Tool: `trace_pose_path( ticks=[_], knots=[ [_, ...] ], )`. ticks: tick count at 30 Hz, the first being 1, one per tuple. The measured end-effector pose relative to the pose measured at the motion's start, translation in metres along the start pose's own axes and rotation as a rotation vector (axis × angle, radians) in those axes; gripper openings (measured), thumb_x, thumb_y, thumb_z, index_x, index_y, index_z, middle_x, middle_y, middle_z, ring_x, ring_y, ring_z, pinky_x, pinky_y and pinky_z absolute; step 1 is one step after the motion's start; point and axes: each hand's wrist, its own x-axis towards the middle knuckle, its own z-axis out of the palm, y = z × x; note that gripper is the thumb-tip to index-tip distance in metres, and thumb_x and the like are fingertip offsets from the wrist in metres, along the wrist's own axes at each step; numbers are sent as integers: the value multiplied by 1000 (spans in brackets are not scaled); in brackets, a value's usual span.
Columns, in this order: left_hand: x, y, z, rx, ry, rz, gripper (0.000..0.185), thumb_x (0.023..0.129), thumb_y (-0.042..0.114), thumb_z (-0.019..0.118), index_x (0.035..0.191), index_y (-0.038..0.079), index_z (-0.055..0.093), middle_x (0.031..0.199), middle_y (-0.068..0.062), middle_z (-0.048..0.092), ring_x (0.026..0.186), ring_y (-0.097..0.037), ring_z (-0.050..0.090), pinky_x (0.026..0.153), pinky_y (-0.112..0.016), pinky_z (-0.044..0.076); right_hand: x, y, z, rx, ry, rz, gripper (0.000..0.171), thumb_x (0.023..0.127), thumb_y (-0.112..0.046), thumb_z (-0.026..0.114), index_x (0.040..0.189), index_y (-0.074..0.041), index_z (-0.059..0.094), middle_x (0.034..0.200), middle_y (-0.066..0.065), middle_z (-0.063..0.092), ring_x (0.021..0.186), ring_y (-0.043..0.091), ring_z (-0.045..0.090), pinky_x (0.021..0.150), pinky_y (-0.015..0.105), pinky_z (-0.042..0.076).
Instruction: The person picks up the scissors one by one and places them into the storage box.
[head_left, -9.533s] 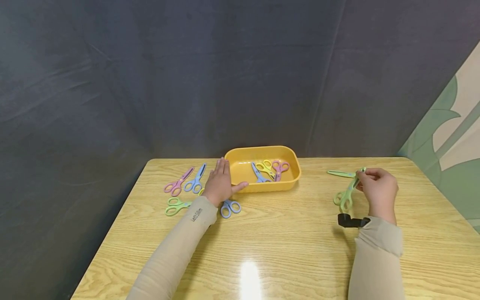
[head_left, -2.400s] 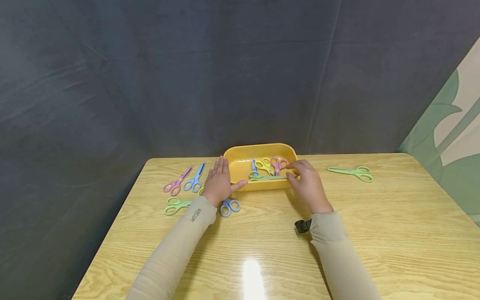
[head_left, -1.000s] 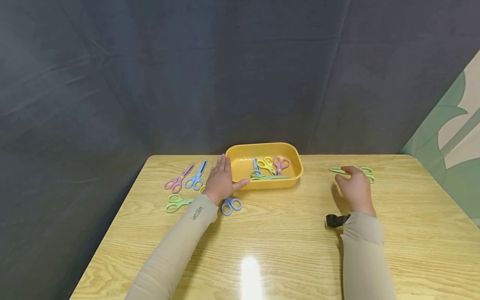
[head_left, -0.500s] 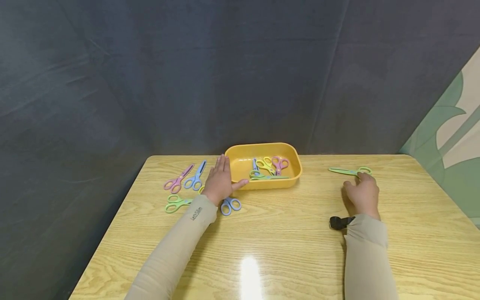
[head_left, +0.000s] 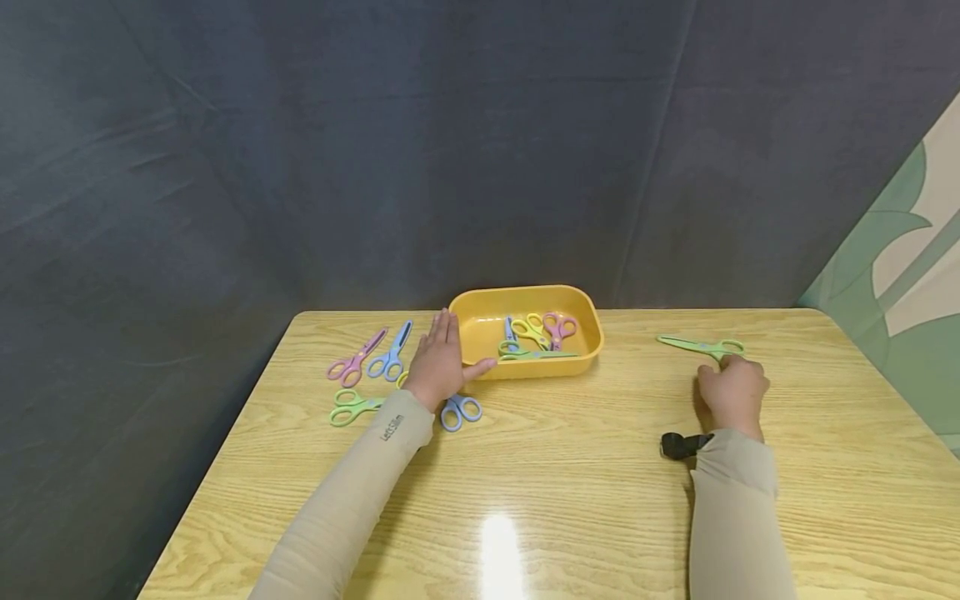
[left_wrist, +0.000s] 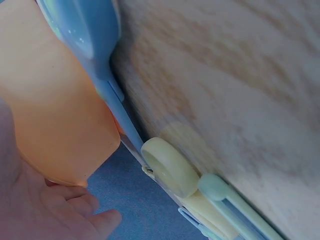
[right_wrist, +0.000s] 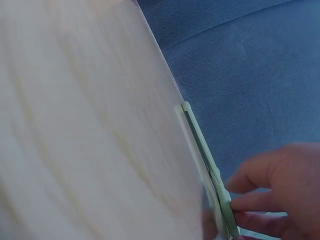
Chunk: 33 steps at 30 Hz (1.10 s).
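Observation:
My left hand lies against the left end of the yellow tray, fingers straight and thumb over the near rim. In the tray are blue scissors, yellow scissors, pink scissors and green scissors. Far to the right, my right hand has its fingers curled at the near handle loop of another pair of green scissors, whose blade points left. The right wrist view shows the fingertips against the handle of these green scissors, low on the table.
Left of the tray lie pink scissors, blue scissors, green scissors and another blue pair. Yellow scissors sit partly under my left forearm. A dark curtain hangs behind the wooden table.
One green pair went from the right hand into the tray. The right hand then returned to the other green scissors and shifted slightly nearer me at their handles. The left hand stayed put.

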Motion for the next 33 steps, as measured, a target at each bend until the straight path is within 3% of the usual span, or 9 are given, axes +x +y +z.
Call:
trace_pose_path(
  ticks=[6,16,22,33],
  knots=[
    [1,-1,1,-10,7,0,111,93,72,53,159,-7,10,167,-24,5,155,-36,6,122,-52,20,2,5,-1,-28,84,-55,40,97,-9,49,123,20,59,123,41,57,112,59,46,103,64,23],
    [1,-2,3,-7,17,11,111,93,71,54,159,-8,11,167,-25,6,155,-36,7,121,-52,21,0,8,-2,30,126,-54,27,92,-2,56,107,18,68,109,38,64,107,57,51,100,61,32],
    [1,-1,1,-1,8,8,111,93,71,53,159,-8,11,167,-25,6,155,-36,7,121,-52,21,2,8,-1,36,143,-52,24,93,-2,60,105,15,71,108,34,67,110,54,54,99,58,39],
    [0,0,0,3,-14,-1,112,93,73,51,159,-7,9,167,-24,5,155,-36,6,122,-51,20,-1,5,-1,54,127,-38,23,96,-2,60,104,17,70,106,35,66,108,54,54,99,58,37]
  ],
)
